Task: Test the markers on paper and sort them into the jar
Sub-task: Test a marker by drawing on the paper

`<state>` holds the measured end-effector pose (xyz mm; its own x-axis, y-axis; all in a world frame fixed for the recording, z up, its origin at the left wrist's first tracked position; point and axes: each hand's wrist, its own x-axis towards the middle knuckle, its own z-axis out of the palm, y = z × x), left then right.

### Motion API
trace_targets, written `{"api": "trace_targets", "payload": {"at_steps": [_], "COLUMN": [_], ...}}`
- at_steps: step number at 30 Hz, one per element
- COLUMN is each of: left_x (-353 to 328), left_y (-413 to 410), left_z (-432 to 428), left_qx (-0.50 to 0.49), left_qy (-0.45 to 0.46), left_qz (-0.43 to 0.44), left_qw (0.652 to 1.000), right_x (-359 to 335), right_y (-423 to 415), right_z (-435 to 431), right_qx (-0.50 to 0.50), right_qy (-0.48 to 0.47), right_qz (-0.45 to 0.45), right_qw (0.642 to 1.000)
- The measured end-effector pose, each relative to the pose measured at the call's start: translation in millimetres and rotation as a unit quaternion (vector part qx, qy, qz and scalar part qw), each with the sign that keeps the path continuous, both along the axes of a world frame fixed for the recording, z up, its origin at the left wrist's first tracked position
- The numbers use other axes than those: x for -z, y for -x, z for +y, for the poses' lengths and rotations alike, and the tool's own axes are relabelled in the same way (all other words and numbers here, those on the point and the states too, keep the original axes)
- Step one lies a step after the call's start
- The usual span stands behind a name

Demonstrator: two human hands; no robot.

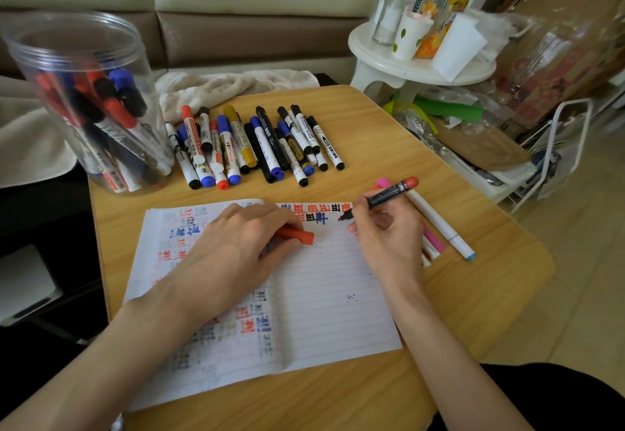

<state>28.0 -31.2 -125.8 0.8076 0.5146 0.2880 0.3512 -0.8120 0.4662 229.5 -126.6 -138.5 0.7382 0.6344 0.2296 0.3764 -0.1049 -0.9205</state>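
My right hand grips a black marker with a red end, its red tip touching the top of the lined notebook page beside rows of red, blue and black test marks. My left hand rests on the notebook and holds the red cap between its fingers. A clear plastic jar at the far left holds several red, blue and black markers. A row of several loose markers lies on the table behind the notebook.
Pink and white highlighter pens lie on the wooden table right of my right hand. A beige cloth lies behind the markers. A white stool with cups and bottles stands at the back right, clutter beside it.
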Motion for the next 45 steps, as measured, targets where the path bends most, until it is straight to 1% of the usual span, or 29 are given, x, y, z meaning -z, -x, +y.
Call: {"api": "trace_targets", "payload": {"at_steps": [4,10,23,27,31,45], "left_x": [0.0,0.2,-0.1,-0.2,-0.5,-0.3], "left_y": [0.1,0.1,-0.3,-0.4,-0.2,-0.2], "left_z": [0.5,-0.2,-0.9,-0.8,-1.2,-1.4], "left_qx": [0.003,-0.002,-0.008,-0.008,-0.008,-0.005], "left_qy": [0.003,-0.003,-0.009,-0.011,-0.011,-0.005], "left_qz": [-0.001,-0.002,0.001,0.003,0.001,0.003], "left_qw": [1.000,1.000,1.000,1.000,1.000,1.000], "right_x": [-4.5,-4.2,-3.3,-3.0,-5.0,-5.4], "right_y": [1.9,3.8,2.4,2.0,3.1,4.5], "right_z": [-1.6,-1.4,1.0,1.5,-0.1,-1.1], "right_qx": [-0.016,-0.048,-0.048,-0.045,-0.038,-0.033], "right_qy": [-0.025,-0.013,-0.012,-0.004,-0.016,-0.001], "right_qz": [0.040,0.018,-0.014,-0.007,0.008,0.008], "right_qw": [0.999,0.999,0.999,0.999,0.999,0.999]}}
